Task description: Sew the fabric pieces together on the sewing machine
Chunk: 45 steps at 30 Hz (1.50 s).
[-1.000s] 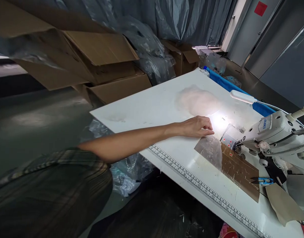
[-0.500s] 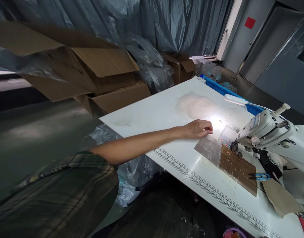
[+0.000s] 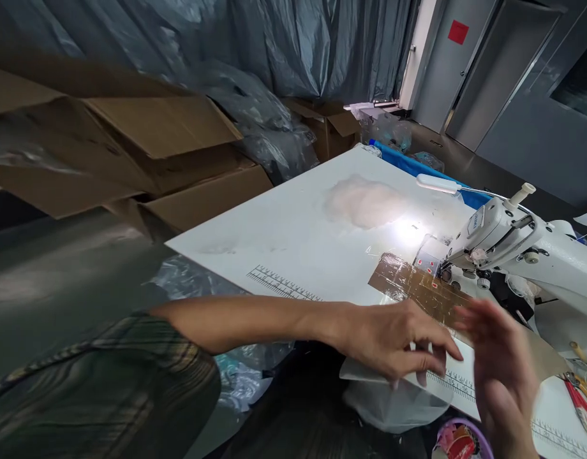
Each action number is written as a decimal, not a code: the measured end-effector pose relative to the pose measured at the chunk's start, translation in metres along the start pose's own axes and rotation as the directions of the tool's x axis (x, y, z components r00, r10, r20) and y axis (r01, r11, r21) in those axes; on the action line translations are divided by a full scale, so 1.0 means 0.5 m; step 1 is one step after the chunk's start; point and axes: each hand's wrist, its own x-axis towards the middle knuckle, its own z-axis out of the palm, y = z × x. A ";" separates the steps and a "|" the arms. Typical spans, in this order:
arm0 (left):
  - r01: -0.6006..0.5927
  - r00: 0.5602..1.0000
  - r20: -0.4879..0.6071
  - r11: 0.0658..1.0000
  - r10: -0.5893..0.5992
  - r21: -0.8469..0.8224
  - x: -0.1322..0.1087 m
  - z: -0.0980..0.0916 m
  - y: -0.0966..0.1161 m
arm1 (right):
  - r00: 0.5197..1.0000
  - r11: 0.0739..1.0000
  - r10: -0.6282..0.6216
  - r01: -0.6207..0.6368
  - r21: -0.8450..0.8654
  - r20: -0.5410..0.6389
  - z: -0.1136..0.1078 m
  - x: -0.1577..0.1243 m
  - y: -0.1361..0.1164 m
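My left hand (image 3: 403,341) is over the front edge of the white sewing table, its fingers loosely bent and apart. A translucent whitish sheet (image 3: 393,405) hangs at the table edge just below it; whether any finger touches the sheet is hidden. To its right is my right hand (image 3: 506,370), raised and blurred, with fingers spread and nothing seen in them. Beyond the hands, a brown taped board (image 3: 399,275) lies in front of the white sewing machine (image 3: 494,239). The machine's lamp lights the tabletop beside the needle area.
A pale fluffy heap (image 3: 365,201) lies on the white table (image 3: 274,217). Red-handled scissors (image 3: 580,405) rest at the right, and a purple-rimmed container (image 3: 482,437) stands below the front edge. Open cardboard boxes (image 3: 169,127) and plastic bags (image 3: 260,121) stand beyond the table's left side.
My left hand has moved from beside the machine toward me and the front edge; the translucent sheet has moved there too, off the brown board. My right hand has come into view.
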 end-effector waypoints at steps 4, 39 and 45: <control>0.252 0.949 -0.169 0.962 -0.267 -0.105 0.002 -0.045 -0.020 | 0.875 0.917 0.301 -0.375 0.137 0.380 0.006 0.053 0.038; -0.045 0.984 0.165 0.801 -0.068 0.597 0.082 -0.153 -0.153 | 0.986 0.906 0.137 -0.084 -0.416 0.099 -0.024 0.126 0.116; 0.109 0.968 0.131 0.830 -0.214 0.547 0.064 -0.174 -0.124 | 0.943 0.917 0.301 -0.244 -0.316 0.144 -0.014 0.117 0.117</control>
